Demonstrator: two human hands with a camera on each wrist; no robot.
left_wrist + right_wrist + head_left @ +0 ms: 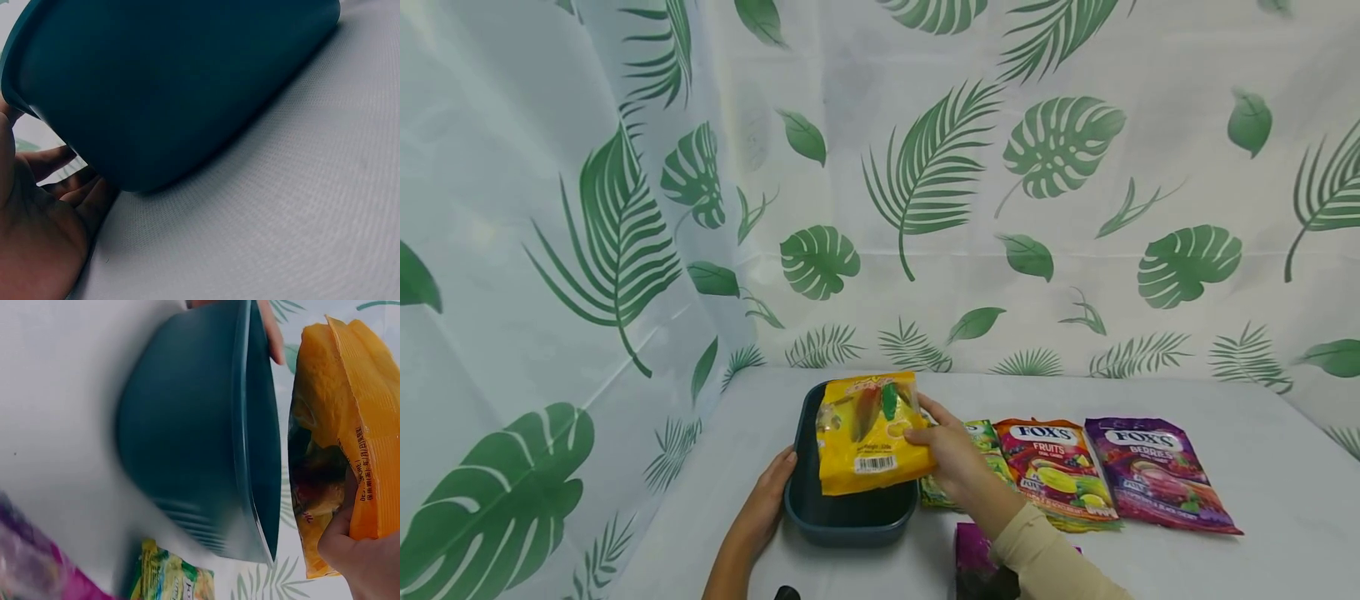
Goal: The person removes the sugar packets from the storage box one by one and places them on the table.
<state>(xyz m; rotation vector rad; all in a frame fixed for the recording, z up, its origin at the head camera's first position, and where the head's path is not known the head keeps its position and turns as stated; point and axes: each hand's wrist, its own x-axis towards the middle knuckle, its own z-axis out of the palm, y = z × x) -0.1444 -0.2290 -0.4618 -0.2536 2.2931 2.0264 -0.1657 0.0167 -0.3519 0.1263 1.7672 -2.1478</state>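
Note:
A yellow snack bag printed with mangoes is held up in my right hand, thumb on its front face. It is tilted above the opening of a dark teal plastic bin; in the right wrist view the bag is clear of the bin's rim. My left hand holds the bin's left side. In the left wrist view its fingers lie against the outer wall near a corner, and the thumb reaches the rim. The bag covers much of the bin's inside.
Right of the bin lie a green bag, partly behind my right hand, a red Fox's Fruits candy bag and a purple Fox's Berries bag. A magenta bag lies nearer, under my right forearm. A leaf-print curtain stands behind the white table.

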